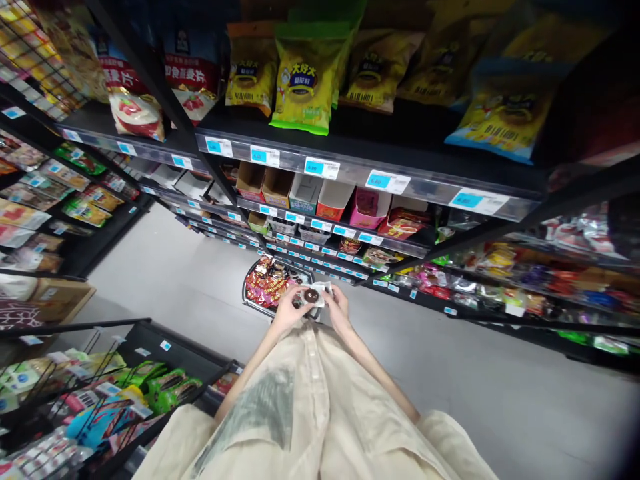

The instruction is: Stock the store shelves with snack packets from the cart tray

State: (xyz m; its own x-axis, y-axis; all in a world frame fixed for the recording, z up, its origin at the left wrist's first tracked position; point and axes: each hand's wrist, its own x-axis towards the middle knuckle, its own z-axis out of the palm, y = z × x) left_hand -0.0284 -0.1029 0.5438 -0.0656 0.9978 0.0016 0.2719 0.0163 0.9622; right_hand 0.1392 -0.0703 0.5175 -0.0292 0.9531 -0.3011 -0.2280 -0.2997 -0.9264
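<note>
Both hands meet at waist height in the head view: your left hand (287, 308) and right hand (341, 305) pinch a small clear packet (314, 295) w/ a dark round sweet, held between them above the candy basket (265, 280). Looks like inspection; next calls for a steady grip. Packet's long axis runs hand to hand, face up.

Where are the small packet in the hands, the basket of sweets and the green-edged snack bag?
small packet (312, 295), head view, its dark round middle.
basket of sweets (246, 288), head view, left rim.
green-edged snack bag (301, 83), head view, front face.
</note>
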